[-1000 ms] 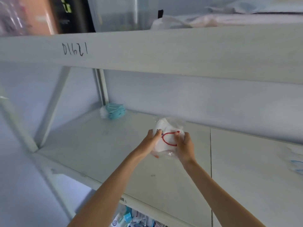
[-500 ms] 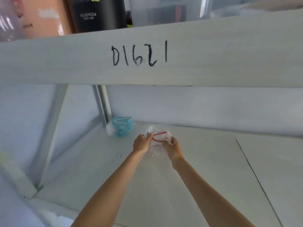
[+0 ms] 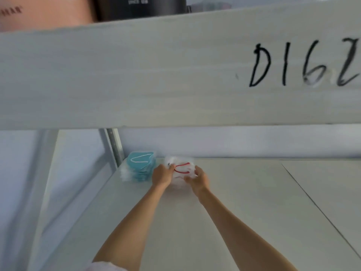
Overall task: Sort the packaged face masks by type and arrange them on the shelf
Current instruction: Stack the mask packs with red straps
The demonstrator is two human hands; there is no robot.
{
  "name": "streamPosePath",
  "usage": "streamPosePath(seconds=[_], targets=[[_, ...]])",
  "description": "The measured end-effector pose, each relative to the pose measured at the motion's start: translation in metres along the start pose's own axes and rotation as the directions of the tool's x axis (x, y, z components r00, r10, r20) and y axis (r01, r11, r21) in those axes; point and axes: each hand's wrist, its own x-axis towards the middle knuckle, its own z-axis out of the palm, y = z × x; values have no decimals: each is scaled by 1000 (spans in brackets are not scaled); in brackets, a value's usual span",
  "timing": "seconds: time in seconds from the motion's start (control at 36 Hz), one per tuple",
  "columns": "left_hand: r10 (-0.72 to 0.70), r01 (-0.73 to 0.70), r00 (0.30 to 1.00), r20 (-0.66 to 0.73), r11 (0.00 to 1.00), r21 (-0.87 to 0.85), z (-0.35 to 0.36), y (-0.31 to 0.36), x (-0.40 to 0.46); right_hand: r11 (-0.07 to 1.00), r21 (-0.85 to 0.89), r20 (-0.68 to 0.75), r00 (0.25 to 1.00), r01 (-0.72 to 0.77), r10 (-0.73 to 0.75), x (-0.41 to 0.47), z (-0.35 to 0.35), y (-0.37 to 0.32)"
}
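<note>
A stack of white packaged masks with red ear loops sits on the white shelf board near the back wall. My left hand grips its left side and my right hand grips its right side. Just left of it, in the back left corner, lies a stack of teal packaged masks in clear wrap. The two stacks are close together; I cannot tell if they touch.
The upper shelf's front beam, marked "D162" in black, spans the view just above my hands. A metal upright stands at the back left corner. A dark box and a pink one sit on the upper shelf.
Both hands have carried the white masks toward the back left of the shelf, down next to the teal stack. The camera has moved closer and leftward.
</note>
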Motion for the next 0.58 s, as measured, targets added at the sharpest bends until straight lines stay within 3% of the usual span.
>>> streamPosePath(seconds=[0.58], targets=[[271, -213, 956, -113, 904, 370, 2, 4, 32, 952, -302, -11, 999, 39, -45, 21, 19, -8]])
